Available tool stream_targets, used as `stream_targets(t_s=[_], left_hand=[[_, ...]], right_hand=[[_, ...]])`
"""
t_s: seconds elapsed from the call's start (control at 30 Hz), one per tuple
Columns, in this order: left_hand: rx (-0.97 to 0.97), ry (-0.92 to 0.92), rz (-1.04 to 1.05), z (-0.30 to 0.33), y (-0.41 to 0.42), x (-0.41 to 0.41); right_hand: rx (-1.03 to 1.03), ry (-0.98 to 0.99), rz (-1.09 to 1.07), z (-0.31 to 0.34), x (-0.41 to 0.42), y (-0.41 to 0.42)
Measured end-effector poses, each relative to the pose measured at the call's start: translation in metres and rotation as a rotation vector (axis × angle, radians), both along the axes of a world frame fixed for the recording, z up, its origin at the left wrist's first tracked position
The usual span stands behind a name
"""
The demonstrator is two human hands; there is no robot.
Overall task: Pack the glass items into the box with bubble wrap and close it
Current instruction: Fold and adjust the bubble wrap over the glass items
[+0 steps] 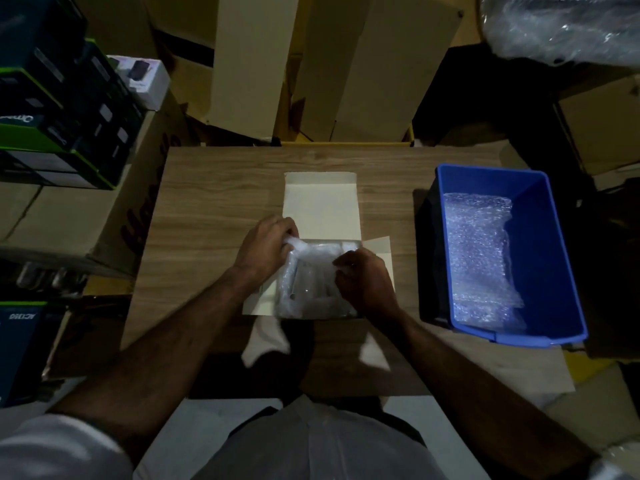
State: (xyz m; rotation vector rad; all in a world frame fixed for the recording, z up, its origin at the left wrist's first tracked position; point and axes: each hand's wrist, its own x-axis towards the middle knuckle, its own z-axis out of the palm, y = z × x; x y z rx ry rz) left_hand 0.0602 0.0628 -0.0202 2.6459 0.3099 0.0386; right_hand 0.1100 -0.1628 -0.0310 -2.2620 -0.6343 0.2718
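The box sits open in the middle of the wooden surface, its lid flap laid back away from you so both hands can reach in from above. Your left hand pinches the bubble wrap at the box's far left corner, and your right hand is closed on the wrap's right edge, probably to tuck padding around the contents before closing. A blue bin with more wrap stands to your right, within reach. The glass items themselves are hard to make out under the cloudy wrap, and your fingertips are hidden in its folds.
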Motion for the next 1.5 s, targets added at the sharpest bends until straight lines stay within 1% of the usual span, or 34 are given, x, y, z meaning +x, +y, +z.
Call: stream_targets(t_s=[0.1,0.23,0.3,0.4,0.57,0.67,0.7,0.83,0.93,1.03,1.13,1.27,1.37,1.4,1.5], left_hand=[[0.025,0.003,-0.046,0.005,-0.007,0.012],[0.052,0.036,-0.102,0.003,-0.013,0.028],[0.059,0.037,-0.143,0.000,-0.014,0.030],[0.093,0.034,-0.214,-0.004,-0.014,0.031],[0.222,0.082,-0.367,-0.014,-0.018,0.036],[0.266,0.089,-0.407,-0.014,-0.022,0.031],[0.253,0.078,-0.419,-0.014,-0.021,0.029],[0.097,0.074,-0.489,-0.013,-0.013,0.017],[0.084,0.139,-0.547,-0.011,-0.013,0.012],[0.103,0.235,-0.548,-0.012,-0.015,0.008],[0.130,0.314,-0.528,-0.012,-0.018,0.001],[0.176,0.333,-0.514,-0.019,-0.021,-0.006],[0.218,0.329,-0.514,-0.020,-0.019,-0.010],[0.212,0.308,-0.502,-0.019,-0.019,-0.013],[0.171,0.199,-0.385,-0.016,-0.026,-0.024]], right_hand=[[-0.100,0.047,0.052,-0.004,-0.014,-0.003],[-0.093,0.075,0.034,-0.014,-0.026,-0.008],[-0.095,0.062,0.050,-0.018,-0.029,-0.010],[-0.135,0.018,0.129,-0.020,-0.034,-0.013],[-0.275,-0.106,0.291,-0.014,-0.043,-0.013],[-0.428,-0.076,0.383,-0.009,-0.043,-0.007],[-0.451,-0.062,0.401,-0.008,-0.042,-0.006],[-0.405,-0.011,0.386,-0.006,-0.042,-0.006],[-0.463,0.000,0.400,-0.004,-0.043,-0.004],[-0.507,0.046,0.413,-0.007,-0.043,-0.004],[-0.458,0.133,0.454,-0.013,-0.047,-0.006],[-0.461,0.193,0.438,-0.015,-0.047,-0.004],[-0.372,0.161,0.452,-0.007,-0.041,-0.010],[-0.326,0.142,0.421,-0.002,-0.039,-0.015],[-0.143,0.043,0.231,0.009,-0.030,-0.031]])
